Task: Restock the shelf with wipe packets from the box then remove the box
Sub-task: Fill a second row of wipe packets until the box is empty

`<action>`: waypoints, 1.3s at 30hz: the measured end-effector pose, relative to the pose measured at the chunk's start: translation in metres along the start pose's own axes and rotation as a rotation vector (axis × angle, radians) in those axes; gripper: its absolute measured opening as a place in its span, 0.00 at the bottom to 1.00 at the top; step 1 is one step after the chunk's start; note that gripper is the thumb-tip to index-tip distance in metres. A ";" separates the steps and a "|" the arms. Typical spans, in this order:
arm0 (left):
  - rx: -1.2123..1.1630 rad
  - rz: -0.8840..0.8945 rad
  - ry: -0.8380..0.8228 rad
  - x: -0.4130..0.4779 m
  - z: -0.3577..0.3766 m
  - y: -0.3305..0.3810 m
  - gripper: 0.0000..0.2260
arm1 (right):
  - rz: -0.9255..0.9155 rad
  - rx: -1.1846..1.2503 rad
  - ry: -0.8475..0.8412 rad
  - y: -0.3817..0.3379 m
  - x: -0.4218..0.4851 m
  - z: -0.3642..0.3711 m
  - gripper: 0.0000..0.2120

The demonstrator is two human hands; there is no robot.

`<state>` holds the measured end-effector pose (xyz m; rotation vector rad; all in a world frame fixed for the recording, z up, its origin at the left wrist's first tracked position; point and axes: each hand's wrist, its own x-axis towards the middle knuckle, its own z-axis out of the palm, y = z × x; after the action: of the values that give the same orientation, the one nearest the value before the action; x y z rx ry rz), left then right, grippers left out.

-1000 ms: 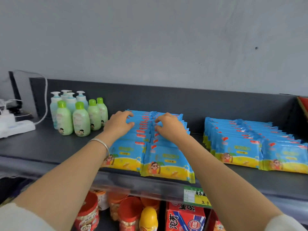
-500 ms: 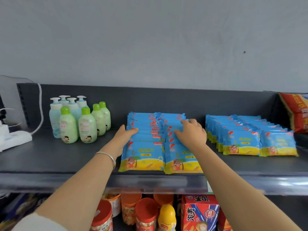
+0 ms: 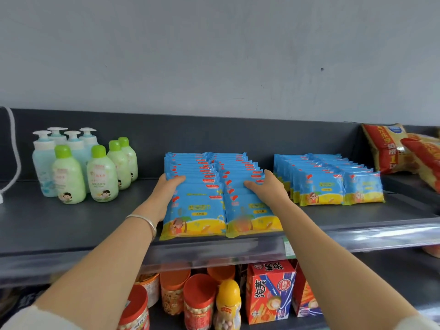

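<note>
Two rows of blue and yellow wipe packets (image 3: 202, 208) lie overlapped on the dark shelf (image 3: 71, 222), front packets at its lip. My left hand (image 3: 166, 189) grips the left edge of the left row, thumb on top and fingers hidden beside the packets. On the right row's right edge, my right hand (image 3: 269, 189) holds on with its thumb over the top. A second pair of wipe rows (image 3: 333, 182) sits further right. No box is in view.
Green and pale blue pump bottles (image 3: 83, 170) stand at the left, with a white cable (image 3: 14, 148) behind them. Red snack bags (image 3: 390, 148) lean at the far right. Below are orange-lidded jars (image 3: 197, 298) and a red carton (image 3: 269, 291).
Both hands slid off the tops of the rows to their outer edges. The rows now lie straighter and closer together. The view shifted to the right.
</note>
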<state>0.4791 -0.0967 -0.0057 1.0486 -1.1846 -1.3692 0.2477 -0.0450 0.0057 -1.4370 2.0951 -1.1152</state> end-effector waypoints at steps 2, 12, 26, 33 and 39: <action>-0.004 -0.007 0.001 0.000 0.000 0.001 0.12 | -0.008 0.012 -0.012 0.001 0.002 0.001 0.27; 0.057 0.002 0.011 0.007 -0.005 0.003 0.12 | -0.061 0.165 -0.232 -0.008 0.022 -0.020 0.19; 0.177 0.029 0.067 0.016 0.000 0.014 0.09 | -0.073 0.065 -0.298 -0.004 0.058 -0.008 0.40; 0.266 0.121 0.139 0.016 -0.006 0.012 0.20 | -0.315 -0.467 -0.064 -0.034 0.044 -0.001 0.33; 0.474 0.228 0.157 0.003 -0.016 0.015 0.18 | -0.635 -0.517 -0.216 -0.077 0.014 0.040 0.26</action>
<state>0.4964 -0.1021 0.0071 1.2754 -1.4975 -0.8297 0.3156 -0.0861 0.0420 -2.4589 1.8908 -0.5577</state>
